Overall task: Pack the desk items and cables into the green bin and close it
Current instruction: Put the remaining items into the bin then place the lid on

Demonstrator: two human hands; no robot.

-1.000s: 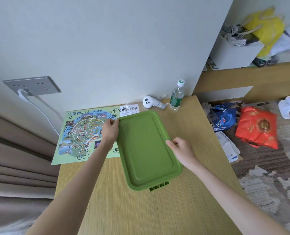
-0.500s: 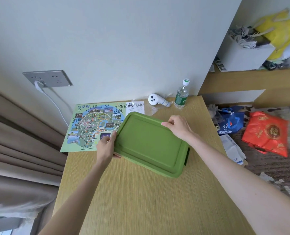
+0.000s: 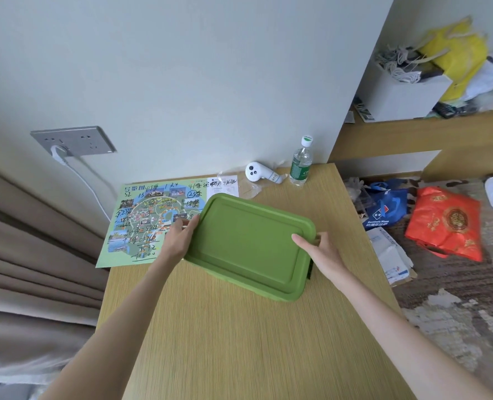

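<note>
Left grip (image 3: 179, 239), right grip (image 3: 322, 249), both curled.

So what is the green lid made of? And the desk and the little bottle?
The green lid looks like matte moulded plastic: one even colour, rounded raised rim. The desk looks like wood or a wood-look laminate, with fine straight grain lines. The bottle seems clear plastic: see-through body, white cap, green label.

Bin (image 3: 251, 249) mid-desk (image 3: 239, 347), gripped by left hand (image 3: 179, 238) at its left edge and right hand (image 3: 320, 249) at its right edge; map sheet (image 3: 141, 223) by desk's left edge, touching bin; handheld device (image 3: 258, 171) and bottle (image 3: 300, 166) along back edge, bottle nearest back-right corner.
</note>
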